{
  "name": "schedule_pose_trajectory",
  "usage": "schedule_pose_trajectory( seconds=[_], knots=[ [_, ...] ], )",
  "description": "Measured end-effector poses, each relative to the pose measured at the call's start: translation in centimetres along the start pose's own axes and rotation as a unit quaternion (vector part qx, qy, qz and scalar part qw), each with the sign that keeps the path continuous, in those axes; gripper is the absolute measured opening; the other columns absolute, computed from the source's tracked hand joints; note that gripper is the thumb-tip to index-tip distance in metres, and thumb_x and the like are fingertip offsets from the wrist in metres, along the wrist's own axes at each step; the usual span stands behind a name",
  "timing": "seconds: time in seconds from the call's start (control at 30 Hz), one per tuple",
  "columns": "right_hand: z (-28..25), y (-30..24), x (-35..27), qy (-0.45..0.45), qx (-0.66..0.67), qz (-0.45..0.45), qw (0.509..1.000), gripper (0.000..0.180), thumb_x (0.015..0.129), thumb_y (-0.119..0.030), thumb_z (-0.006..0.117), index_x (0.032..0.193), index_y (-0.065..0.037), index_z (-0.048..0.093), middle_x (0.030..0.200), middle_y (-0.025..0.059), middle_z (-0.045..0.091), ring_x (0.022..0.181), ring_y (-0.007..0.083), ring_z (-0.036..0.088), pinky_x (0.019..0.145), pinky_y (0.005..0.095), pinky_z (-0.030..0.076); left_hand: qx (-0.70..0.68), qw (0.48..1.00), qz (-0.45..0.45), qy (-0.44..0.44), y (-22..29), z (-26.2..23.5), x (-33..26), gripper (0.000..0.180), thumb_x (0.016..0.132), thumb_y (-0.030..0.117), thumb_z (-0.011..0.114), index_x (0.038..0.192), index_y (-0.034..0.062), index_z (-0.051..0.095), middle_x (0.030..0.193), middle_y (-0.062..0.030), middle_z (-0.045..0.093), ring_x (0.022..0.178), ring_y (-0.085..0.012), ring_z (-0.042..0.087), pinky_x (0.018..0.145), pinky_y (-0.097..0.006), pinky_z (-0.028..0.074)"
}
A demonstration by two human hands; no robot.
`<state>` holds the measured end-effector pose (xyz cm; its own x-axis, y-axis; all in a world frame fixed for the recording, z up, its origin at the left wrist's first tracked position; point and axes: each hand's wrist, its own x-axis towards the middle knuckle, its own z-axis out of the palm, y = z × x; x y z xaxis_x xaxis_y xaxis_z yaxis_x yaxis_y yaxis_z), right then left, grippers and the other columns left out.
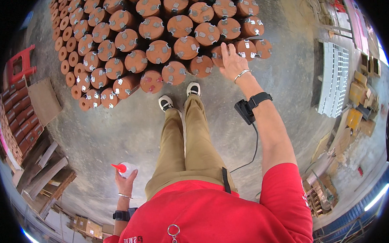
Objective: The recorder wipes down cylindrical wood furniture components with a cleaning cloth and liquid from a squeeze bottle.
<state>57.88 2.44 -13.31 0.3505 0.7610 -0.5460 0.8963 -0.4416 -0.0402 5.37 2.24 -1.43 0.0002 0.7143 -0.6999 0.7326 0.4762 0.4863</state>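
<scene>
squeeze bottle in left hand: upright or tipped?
Tipped. The white squeeze bottle in the left hand lies about level, its red nozzle pointing sideways toward the person's left, not up.

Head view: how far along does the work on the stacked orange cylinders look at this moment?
Cannot tell how many are finished: the stacked orange cylinders all carry similar grey tabs on their ends. In hand: the right hand rests on a cylinder at the stack's near right edge, while the left hand holds a white squeeze bottle with a red nozzle, low, away from the stack. The bottle is not at any cylinder yet.
</scene>
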Motion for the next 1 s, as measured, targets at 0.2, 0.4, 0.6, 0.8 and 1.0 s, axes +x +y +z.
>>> schedule_pose_trajectory(
  seconds=[0.2, 0.4, 0.6, 0.8, 1.0],
  knots=[
    [-1.6, -0.6, 0.3, -0.015, -0.056, -0.028, 0.998, 0.083, 0.072, -0.02, 0.069, 0.138, 0.002, 0.023, 0.125, 0.0203, 0.038, 0.096, 0.0318, 0.062, 0.074, 0.0395, 0.053, -0.016, 1.0, -0.005, 0.001, -0.6, 0.0, 0.1, 0.06, 0.066, 0.015, 0.08, 0.115, -0.0009, 0.049, 0.099, -0.0096, 0.059, 0.087, -0.0185, 0.06, 0.077, -0.031, 0.049],
    [-0.3, -0.9, 0.9, 0.018, -0.019, -0.04, 0.999, 0.072, 0.075, -0.014, 0.062, 0.135, 0.005, 0.027, 0.128, 0.0208, 0.038, 0.103, 0.0301, 0.059, 0.075, 0.0379, 0.054, -0.002, 1.0, -0.008, -0.008, -0.7, 0.2, 0.3, 0.061, 0.066, 0.014, 0.08, 0.116, -0.0005, 0.048, 0.1, -0.0089, 0.058, 0.088, -0.0179, 0.059, 0.077, -0.031, 0.049],
    [0.8, -1.2, 1.2, 0.083, 0.015, -0.054, 0.995, 0.062, 0.078, -0.007, 0.056, 0.133, 0.008, 0.03, 0.13, 0.0223, 0.038, 0.107, 0.0297, 0.056, 0.079, 0.036, 0.053, 0.03, 0.999, 0.012, -0.013, -0.2, -0.1, 0.6, 0.06, 0.067, 0.013, 0.08, 0.117, -0.0003, 0.048, 0.102, -0.0086, 0.058, 0.091, -0.0179, 0.058, 0.079, -0.031, 0.048],
    [1.9, -0.1, 0.3, 0.112, 0.032, -0.008, 0.993, 0.077, 0.078, -0.022, 0.068, 0.138, 0.001, 0.025, 0.142, 0.0192, 0.029, 0.117, 0.0314, 0.05, 0.089, 0.038, 0.049, 0.049, 0.997, 0.03, -0.056, 1.0, -0.2, 2.3, 0.06, 0.068, 0.01, 0.079, 0.117, -0.0006, 0.047, 0.104, -0.0094, 0.057, 0.093, -0.0181, 0.058, 0.081, -0.032, 0.049],
    [4.8, 0.7, -9.9, 0.241, 0.299, 0.116, 0.916, 0.056, 0.08, -0.019, 0.061, 0.13, -0.007, 0.037, 0.133, 0.0138, 0.041, 0.113, 0.0326, 0.051, 0.087, 0.0407, 0.048, 0.09, 0.988, 0.076, -0.099, 2.6, -1.3, 4.4, 0.057, 0.069, 0.008, 0.077, 0.117, 0.0007, 0.048, 0.107, -0.008, 0.057, 0.095, -0.018, 0.057, 0.085, -0.033, 0.047]
  ],
)
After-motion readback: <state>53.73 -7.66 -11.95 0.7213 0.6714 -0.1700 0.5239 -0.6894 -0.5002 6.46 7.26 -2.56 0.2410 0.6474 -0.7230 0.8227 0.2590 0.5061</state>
